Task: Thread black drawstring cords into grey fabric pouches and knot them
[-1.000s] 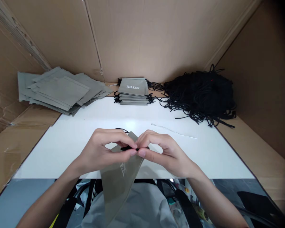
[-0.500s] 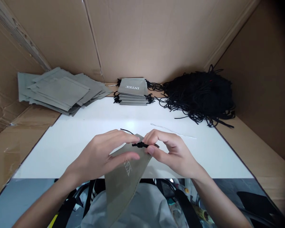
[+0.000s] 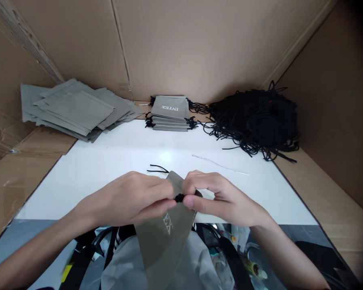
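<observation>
I hold a grey fabric pouch (image 3: 166,241) with white lettering over the near edge of the white table (image 3: 109,169). My left hand (image 3: 130,199) and my right hand (image 3: 211,197) meet at the pouch's top, fingers pinched together on a black drawstring cord with a small knot (image 3: 179,197) between the fingertips. Two loose cord ends (image 3: 157,168) stick out just beyond my left hand. The pouch hangs down past the table edge toward my lap.
Flat grey pouches (image 3: 75,110) lie spread at the back left. A neat stack of finished pouches (image 3: 170,113) sits at the back middle, a heap of black cords (image 3: 254,119) at the back right. A thin wire (image 3: 219,165) lies on the table. Cardboard walls surround everything.
Both hands dropped a little toward the table edge with the pouch. The cord between my fingertips has tightened from a short stretched length into a small knot.
</observation>
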`<state>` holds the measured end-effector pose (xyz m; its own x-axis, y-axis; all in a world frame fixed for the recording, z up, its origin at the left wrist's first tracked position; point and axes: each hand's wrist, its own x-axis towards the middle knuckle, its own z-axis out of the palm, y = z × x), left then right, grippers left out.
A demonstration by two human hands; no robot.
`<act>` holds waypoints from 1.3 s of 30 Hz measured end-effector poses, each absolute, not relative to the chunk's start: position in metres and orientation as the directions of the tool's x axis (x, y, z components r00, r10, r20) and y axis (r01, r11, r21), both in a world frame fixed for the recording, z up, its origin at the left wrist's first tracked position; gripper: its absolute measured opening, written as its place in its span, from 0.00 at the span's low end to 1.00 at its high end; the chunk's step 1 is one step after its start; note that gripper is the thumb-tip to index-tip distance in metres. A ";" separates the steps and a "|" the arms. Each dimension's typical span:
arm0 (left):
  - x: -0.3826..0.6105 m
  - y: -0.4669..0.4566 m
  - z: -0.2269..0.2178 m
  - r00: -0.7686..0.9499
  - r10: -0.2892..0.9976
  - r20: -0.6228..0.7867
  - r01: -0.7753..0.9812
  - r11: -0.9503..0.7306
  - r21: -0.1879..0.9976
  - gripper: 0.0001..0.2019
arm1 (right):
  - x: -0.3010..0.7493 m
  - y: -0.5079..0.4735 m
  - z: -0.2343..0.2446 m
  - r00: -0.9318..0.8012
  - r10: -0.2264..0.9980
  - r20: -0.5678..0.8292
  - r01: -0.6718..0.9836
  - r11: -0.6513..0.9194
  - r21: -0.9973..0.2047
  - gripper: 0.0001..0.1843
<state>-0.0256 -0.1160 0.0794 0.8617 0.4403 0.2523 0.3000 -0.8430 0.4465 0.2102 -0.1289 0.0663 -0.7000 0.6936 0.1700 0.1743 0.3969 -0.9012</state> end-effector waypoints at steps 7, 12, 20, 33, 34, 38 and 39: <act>-0.027 -0.131 0.055 0.815 0.519 0.257 0.056 -0.513 0.857 0.11 | 0.203 -0.132 0.056 -0.801 0.575 0.164 -0.007 0.264 -0.965 0.17; -0.028 -0.138 0.043 0.763 0.605 0.228 -0.014 -0.337 0.941 0.13 | 0.204 -0.135 0.055 -0.788 0.606 0.114 -0.018 0.162 -0.987 0.16; -0.028 -0.127 0.047 0.679 0.694 0.239 0.074 -0.389 0.918 0.14 | 0.205 -0.133 0.052 -0.691 0.721 0.049 -0.020 0.049 -0.999 0.18; -0.003 -0.119 0.057 0.536 0.635 0.556 -0.032 -0.644 0.765 0.08 | 0.207 -0.133 0.060 -0.643 0.764 0.057 -0.074 0.012 -0.997 0.15; -0.002 -0.119 0.057 0.524 0.645 0.557 -0.044 -0.632 0.773 0.08 | 0.207 -0.134 0.058 -0.641 0.765 0.063 -0.085 0.010 -0.996 0.15; 0.000 -0.121 0.056 0.487 0.686 0.540 -0.066 -0.587 0.807 0.08 | 0.205 -0.137 0.051 -0.612 0.787 0.079 -0.144 -0.013 -0.989 0.16; 0.000 -0.122 0.056 0.486 0.693 0.532 -0.065 -0.579 0.813 0.08 | 0.205 -0.138 0.049 -0.607 0.791 0.078 -0.156 -0.022 -0.987 0.16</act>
<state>0.0001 -0.1222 0.0559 0.4857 0.6933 0.5323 -0.0645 -0.5789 0.8129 0.2050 -0.1376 0.0490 -0.6074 0.7905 0.0785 -0.1562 -0.0220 -0.9875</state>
